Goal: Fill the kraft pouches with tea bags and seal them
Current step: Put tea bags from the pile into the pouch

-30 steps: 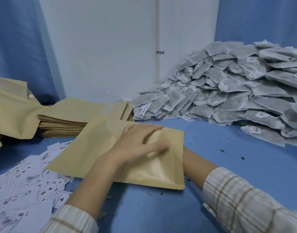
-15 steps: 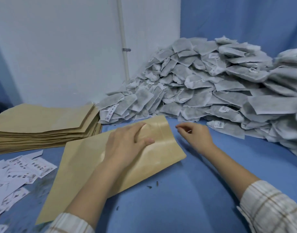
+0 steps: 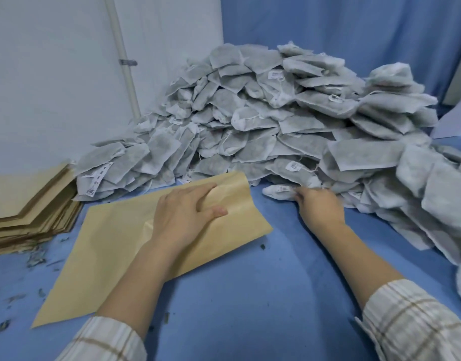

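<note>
Left hand (image 3: 187, 212) flat on the pouch (image 3: 135, 246), fingers spread and mostly straight, fingertips slipped into its mouth at the far end, thumb on top. Pouch lies flat and diagonal on the blue table (image 3: 263, 295), left of centre, mouth toward the tea bag pile (image 3: 276, 121). Right hand (image 3: 319, 208) at the near edge of the pile, fingers curled on a tea bag (image 3: 277, 192) at the pile's foot; grip looks like a pinch, fingertips partly hidden. Pile heaped along the table's far and right edges against the wall. Stack of empty pouches (image 3: 33, 204) at the left edge, touching the pile. Tea crumbs (image 3: 36, 256) scattered near the stack.
</note>
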